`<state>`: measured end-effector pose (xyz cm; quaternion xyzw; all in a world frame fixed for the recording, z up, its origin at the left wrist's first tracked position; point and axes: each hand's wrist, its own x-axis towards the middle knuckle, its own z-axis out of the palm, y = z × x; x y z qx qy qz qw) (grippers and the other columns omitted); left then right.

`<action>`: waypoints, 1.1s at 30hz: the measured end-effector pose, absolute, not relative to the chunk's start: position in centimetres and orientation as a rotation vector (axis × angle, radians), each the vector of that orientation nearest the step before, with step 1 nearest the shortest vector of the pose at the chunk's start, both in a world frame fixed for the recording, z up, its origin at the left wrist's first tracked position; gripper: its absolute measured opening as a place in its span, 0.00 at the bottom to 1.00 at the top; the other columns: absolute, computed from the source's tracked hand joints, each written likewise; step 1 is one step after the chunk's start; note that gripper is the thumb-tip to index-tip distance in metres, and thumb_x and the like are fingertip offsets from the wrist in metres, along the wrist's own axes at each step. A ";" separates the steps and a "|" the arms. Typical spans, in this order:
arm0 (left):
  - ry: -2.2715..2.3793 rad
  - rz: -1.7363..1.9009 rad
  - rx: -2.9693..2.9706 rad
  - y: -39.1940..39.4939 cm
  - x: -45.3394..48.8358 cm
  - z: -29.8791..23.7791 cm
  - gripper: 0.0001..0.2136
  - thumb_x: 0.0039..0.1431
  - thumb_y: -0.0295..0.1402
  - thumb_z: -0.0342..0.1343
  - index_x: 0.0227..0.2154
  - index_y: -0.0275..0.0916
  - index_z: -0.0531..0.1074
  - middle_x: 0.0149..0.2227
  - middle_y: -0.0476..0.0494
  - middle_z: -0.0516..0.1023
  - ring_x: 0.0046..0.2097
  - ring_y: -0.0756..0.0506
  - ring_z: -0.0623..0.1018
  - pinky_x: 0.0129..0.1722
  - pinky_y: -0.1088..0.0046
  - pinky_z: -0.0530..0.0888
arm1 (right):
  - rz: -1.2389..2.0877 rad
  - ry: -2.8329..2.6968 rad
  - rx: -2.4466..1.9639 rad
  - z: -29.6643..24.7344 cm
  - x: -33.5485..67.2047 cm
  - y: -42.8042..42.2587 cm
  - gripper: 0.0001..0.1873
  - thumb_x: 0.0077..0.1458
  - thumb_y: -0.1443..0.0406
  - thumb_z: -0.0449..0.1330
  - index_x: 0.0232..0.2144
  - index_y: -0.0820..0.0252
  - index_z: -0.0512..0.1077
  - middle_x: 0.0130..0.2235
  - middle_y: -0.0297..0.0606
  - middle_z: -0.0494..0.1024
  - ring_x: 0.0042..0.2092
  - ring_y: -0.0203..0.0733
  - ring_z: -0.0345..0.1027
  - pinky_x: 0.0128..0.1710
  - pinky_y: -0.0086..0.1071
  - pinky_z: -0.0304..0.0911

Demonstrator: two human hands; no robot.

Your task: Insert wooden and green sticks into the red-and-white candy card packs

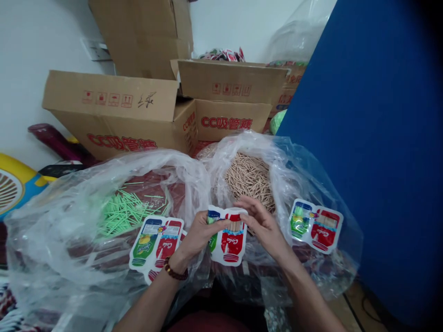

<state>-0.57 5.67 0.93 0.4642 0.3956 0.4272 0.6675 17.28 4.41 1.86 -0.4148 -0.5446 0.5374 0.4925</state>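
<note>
While my left hand (199,231) grips the Cola pouch (232,244), my right hand (261,222) touches its top edge, pinching or not I can't tell; looks like filling, so next probably needs its mouth steady.

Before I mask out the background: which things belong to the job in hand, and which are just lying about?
Likely in the job:
two-part packet in the left hand, right hand at its top edge
green sticks
brown sticks
packets at left
packet at right
clear plastic bags

Probably just lying about:
yellow-and-blue grilled object
purple cylinder
blue panel
cardboard boxes, though unsure
</note>
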 end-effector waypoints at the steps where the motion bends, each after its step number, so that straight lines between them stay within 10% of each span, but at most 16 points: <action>1: 0.895 0.966 1.035 5.7 -0.6 1.0 0.09 0.49 0.36 0.64 0.27 0.33 0.78 0.26 0.47 0.80 0.27 0.49 0.76 0.28 0.76 0.70 | 1.386 -1.258 -1.004 1.5 17.1 4.4 0.18 0.52 0.62 0.63 0.47 0.51 0.72 0.44 0.35 0.78 0.45 0.42 0.72 0.44 0.35 0.68; 7: 0.933 0.959 0.952 5.9 -0.8 0.9 0.11 0.45 0.36 0.67 0.25 0.33 0.75 0.23 0.51 0.77 0.23 0.52 0.73 0.23 0.79 0.69 | 1.602 -0.983 -0.998 -0.3 15.6 3.8 0.14 0.42 0.64 0.69 0.35 0.56 0.76 0.33 0.31 0.81 0.31 0.38 0.74 0.35 0.33 0.70; 33: 0.907 0.989 0.963 6.4 1.4 1.2 0.11 0.47 0.33 0.66 0.32 0.36 0.72 0.29 0.49 0.79 0.27 0.51 0.76 0.28 0.77 0.74 | 1.469 -0.876 -0.949 -0.6 17.8 3.2 0.19 0.43 0.63 0.69 0.40 0.55 0.74 0.36 0.32 0.81 0.36 0.38 0.74 0.39 0.32 0.68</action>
